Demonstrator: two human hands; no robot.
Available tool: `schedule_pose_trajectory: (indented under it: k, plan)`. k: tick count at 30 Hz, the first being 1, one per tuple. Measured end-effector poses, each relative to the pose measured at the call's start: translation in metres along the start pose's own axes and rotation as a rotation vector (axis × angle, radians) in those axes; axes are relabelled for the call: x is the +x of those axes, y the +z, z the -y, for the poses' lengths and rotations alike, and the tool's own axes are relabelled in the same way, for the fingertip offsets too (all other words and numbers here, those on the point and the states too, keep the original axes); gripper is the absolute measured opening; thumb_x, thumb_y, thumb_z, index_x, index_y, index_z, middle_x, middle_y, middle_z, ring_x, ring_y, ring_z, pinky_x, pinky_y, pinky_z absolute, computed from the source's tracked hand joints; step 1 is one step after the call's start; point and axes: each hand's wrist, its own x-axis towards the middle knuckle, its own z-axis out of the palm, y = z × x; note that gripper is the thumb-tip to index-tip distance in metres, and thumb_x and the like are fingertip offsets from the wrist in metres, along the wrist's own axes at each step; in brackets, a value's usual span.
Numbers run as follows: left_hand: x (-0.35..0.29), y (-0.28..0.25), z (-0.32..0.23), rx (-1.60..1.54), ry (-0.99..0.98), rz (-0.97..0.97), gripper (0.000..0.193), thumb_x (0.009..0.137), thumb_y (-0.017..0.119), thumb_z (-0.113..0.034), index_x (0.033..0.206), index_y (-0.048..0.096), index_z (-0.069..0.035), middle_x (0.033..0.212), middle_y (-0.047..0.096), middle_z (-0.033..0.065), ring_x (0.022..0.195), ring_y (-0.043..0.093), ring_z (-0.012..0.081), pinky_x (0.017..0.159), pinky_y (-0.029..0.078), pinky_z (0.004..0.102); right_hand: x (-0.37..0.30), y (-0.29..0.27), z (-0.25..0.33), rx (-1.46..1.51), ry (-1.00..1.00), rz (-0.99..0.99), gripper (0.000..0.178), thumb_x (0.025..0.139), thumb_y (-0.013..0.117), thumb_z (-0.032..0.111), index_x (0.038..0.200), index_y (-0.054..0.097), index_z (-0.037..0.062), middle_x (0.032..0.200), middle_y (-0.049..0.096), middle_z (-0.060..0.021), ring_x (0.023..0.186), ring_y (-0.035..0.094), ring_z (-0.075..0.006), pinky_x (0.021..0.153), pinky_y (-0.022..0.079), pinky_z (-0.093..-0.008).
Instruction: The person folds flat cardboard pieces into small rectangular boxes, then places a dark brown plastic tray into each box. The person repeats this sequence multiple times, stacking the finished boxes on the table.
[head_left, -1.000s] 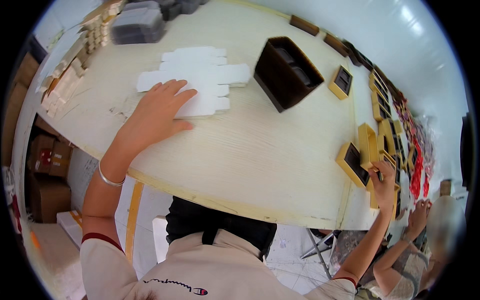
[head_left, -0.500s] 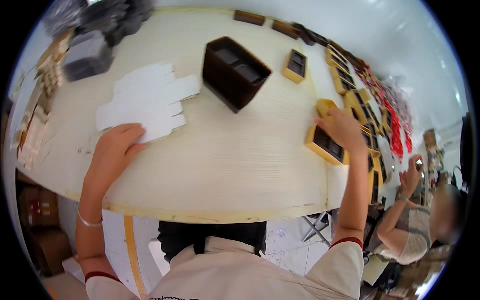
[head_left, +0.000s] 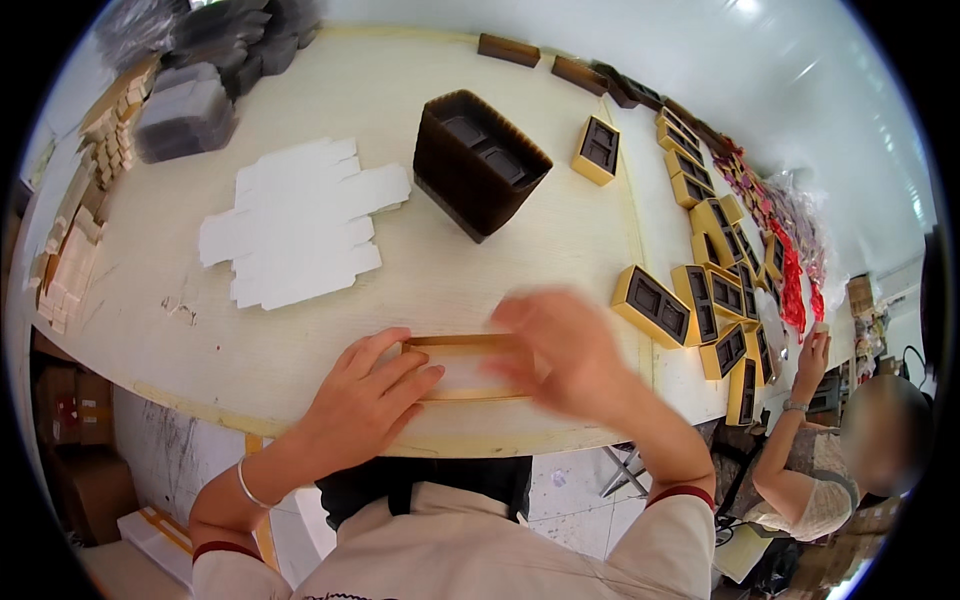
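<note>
Near the front edge of the table, a shallow open cardboard box (head_left: 455, 343) with tan-gold walls lies between my two hands. My left hand (head_left: 362, 395) grips its left end, fingers curled over the wall. At the right end is my right hand (head_left: 575, 355), smeared by motion, so its grip does not show clearly. Beyond them lies a stack of flat white cardboard blanks (head_left: 300, 220) with tabbed edges. A tall nested stack of dark brown plastic trays (head_left: 470, 175) stands beside the blanks.
Several gold boxes with dark inserts (head_left: 650, 305) crowd the right side; one gold box (head_left: 597, 150) sits apart. Grey plastic trays (head_left: 185, 115) and cardboard strips (head_left: 75, 265) line the left. Red tassels (head_left: 790, 270) lie far right, near another person (head_left: 815, 460).
My left hand has left the white blanks and my right hand has come away from the gold boxes. Both have moved to the front middle, where the open cardboard box now lies.
</note>
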Motion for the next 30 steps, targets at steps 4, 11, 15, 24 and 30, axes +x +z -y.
schedule_pose_trajectory:
  k: [4,11,15,24,30]
  plan:
    - [-0.006,0.002,0.001,0.015,-0.017,-0.019,0.017,0.073,0.073,-0.008,0.089,0.066,-0.006,0.113,0.057,0.0098,0.120,0.048,0.0335,0.095,0.043,0.0451,0.062,-0.007,-0.044,-0.351,0.087,-0.206,0.025,0.072,0.076,0.013,0.089,0.062,0.0013,0.085,0.059,-0.0101,0.085,0.055,-0.0288,0.075,0.043,-0.0388]
    - [-0.007,0.003,-0.002,0.097,-0.004,-0.068,0.014,0.073,0.074,-0.008,0.083,0.065,-0.006,0.114,0.056,0.0109,0.120,0.047,0.0338,0.101,0.041,0.0478,0.086,-0.008,-0.055,-0.287,0.356,0.028,0.015,0.073,0.069,0.003,0.066,0.056,0.0033,0.078,0.061,-0.0085,0.082,0.056,-0.0269,0.074,0.041,-0.0387]
    - [-0.003,-0.002,-0.003,0.001,-0.019,-0.006,0.036,0.072,0.078,-0.016,0.104,0.064,-0.009,0.128,0.050,0.0146,0.121,0.047,0.0361,0.102,0.040,0.0486,0.081,-0.028,-0.065,-0.245,0.268,-0.073,0.019,0.074,0.075,0.012,0.080,0.062,0.0004,0.078,0.062,-0.0089,0.081,0.056,-0.0283,0.071,0.043,-0.0346]
    - [0.009,-0.030,-0.011,-0.470,0.004,-0.345,0.100,0.064,0.087,-0.036,0.144,0.034,-0.008,0.150,0.026,0.0201,0.130,0.041,0.0387,0.091,0.049,0.0430,-0.008,-0.051,0.010,1.332,0.940,0.159,0.027,0.096,0.053,0.028,0.098,0.058,0.0010,0.086,0.059,-0.0038,0.079,0.057,-0.0104,0.070,0.046,-0.0243]
    - [0.029,-0.050,-0.005,-0.474,-0.074,0.069,0.071,0.068,0.083,-0.022,0.130,0.050,-0.008,0.131,0.051,0.0124,0.124,0.046,0.0301,0.098,0.044,0.0401,-0.045,-0.017,0.006,1.634,1.119,0.176,0.044,0.099,0.045,0.040,0.117,0.052,0.0003,0.098,0.060,-0.0074,0.083,0.059,-0.0126,0.069,0.048,-0.0250]
